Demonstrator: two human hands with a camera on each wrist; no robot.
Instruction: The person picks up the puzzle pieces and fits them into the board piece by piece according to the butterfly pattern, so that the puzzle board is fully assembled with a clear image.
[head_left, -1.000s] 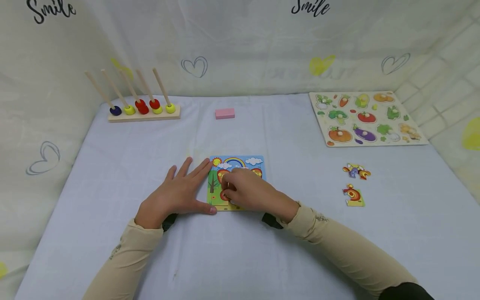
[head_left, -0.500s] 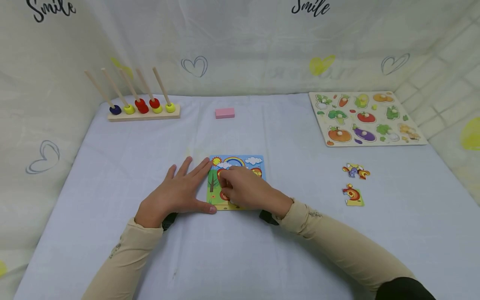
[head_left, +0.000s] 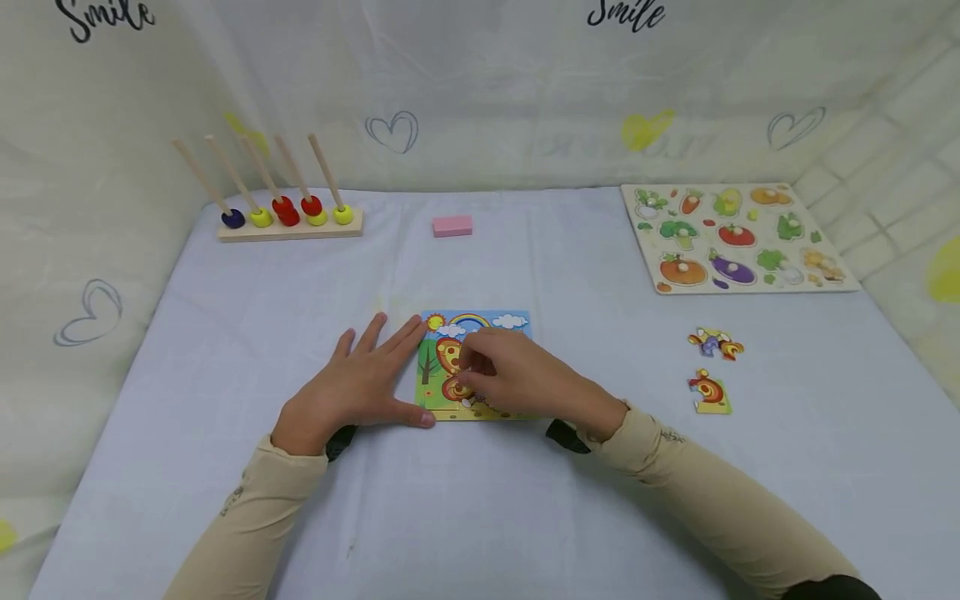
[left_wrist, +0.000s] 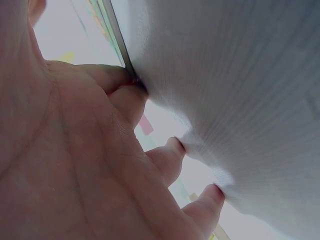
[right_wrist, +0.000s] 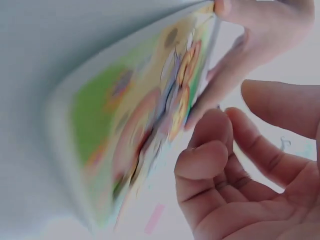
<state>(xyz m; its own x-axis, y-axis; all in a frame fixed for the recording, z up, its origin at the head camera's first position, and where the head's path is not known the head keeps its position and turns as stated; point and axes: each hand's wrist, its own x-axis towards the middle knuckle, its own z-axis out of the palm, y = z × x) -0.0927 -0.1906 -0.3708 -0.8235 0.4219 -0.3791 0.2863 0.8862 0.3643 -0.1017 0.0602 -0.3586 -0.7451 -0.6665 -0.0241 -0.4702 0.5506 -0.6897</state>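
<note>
A small picture puzzle (head_left: pixel 427 402) with a rainbow, sun and butterfly lies on the white cloth. My left hand (head_left: pixel 348 390) rests spread at its left side, index finger and thumb touching the board's edge; in the left wrist view the fingertips press on the cloth. Over the board's middle and right is my right hand (head_left: pixel 517 371), hiding part of the picture. In the right wrist view its fingers (right_wrist: pixel 202 160) are loosely bent and the thumb stands apart, with nothing visible between them. Two loose puzzle pieces, an upper one (head_left: pixel 716 343) and a lower one (head_left: pixel 712 395), lie to the right.
At the back left stands a wooden peg abacus (head_left: pixel 291 234) with coloured beads. A pink block (head_left: pixel 452 226) lies behind the puzzle. The vegetable peg board (head_left: pixel 705 237) sits at the back right. A printed curtain (head_left: pixel 510 100) hangs behind the table.
My right hand has shifted to the right over the board, uncovering more of the butterfly's left wing. The left hand and the loose pieces have stayed put.
</note>
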